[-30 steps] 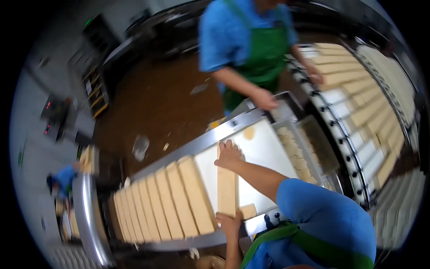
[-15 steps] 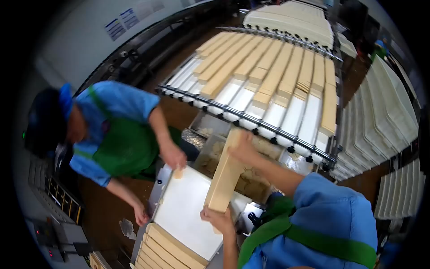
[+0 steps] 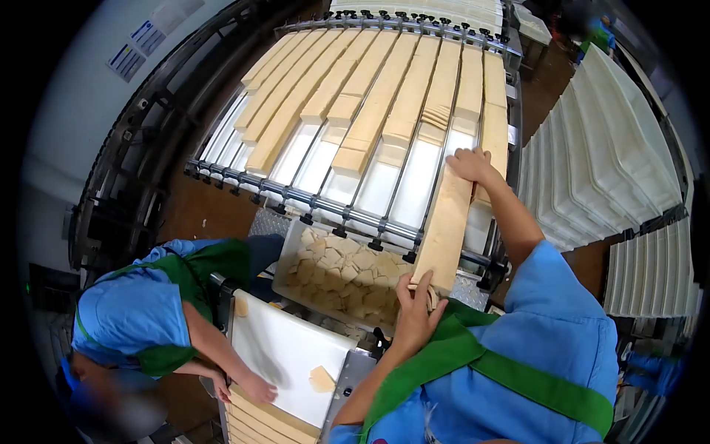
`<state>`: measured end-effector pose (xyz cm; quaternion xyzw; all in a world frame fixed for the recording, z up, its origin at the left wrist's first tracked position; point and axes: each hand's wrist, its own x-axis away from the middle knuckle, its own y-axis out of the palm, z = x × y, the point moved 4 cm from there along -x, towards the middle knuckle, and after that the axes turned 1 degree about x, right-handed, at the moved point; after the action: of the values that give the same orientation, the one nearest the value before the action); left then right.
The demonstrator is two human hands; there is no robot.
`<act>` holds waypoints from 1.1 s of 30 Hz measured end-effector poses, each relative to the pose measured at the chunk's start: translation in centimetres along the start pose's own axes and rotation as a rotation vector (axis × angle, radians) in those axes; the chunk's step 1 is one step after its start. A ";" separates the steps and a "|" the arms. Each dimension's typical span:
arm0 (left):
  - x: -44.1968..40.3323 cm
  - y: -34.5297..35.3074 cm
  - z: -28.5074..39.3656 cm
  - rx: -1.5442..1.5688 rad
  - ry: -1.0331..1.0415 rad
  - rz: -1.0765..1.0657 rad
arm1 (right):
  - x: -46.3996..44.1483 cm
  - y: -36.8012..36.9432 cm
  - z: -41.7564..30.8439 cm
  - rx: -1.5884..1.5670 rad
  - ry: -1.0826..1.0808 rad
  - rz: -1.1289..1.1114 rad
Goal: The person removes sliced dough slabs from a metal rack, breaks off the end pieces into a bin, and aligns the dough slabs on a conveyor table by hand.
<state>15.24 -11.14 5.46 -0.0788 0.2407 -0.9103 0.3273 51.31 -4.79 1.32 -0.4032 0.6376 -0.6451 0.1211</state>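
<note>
A long stack of thin, pale dough sheets [image 3: 444, 226] lies lengthwise over the near right end of the lane conveyor [image 3: 416, 189]. My right hand [image 3: 471, 164] grips its far end from above, fingers curled over the edge. At the near end, my left hand [image 3: 419, 314] presses its fingers and thumb around the end sheets, a few of which lean loose there. Similar long stacks [image 3: 366, 129] fill the lanes beside it.
Below the conveyor stands a bin [image 3: 285, 270] of loose sheets. A co-worker [image 3: 170, 303] on the left reaches over stacks [image 3: 270, 418] on a white belt [image 3: 285, 348], where a loose piece [image 3: 322, 379] lies. White trays [image 3: 592, 155] are piled at the right.
My hands have carried the stack from above the bin and white belt onto the conveyor's right side. The view has shifted, and the co-worker now bends over the belt's stacks.
</note>
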 end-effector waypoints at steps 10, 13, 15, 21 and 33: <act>-7.0 3.6 -0.4 0.020 -0.015 0.001 | -8.5 -1.6 2.5 -0.051 0.052 0.098; -8.7 4.0 -0.4 0.054 -0.051 -0.033 | -8.9 -1.6 3.1 -0.080 0.082 0.205; -10.2 4.7 -0.9 0.080 -0.099 -0.078 | -8.9 -1.9 3.3 -0.046 0.066 0.262; -15.8 7.4 -3.5 0.226 0.096 -0.020 | -6.1 -0.3 1.3 -0.073 -0.014 0.560; -3.3 -3.7 -8.2 0.085 0.056 0.613 | -5.4 3.2 -3.4 -0.059 -0.210 0.591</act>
<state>13.22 -3.39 0.15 0.0362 0.2240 -0.7804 0.5827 51.38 0.75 -3.15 -0.2682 0.7295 -0.5183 0.3566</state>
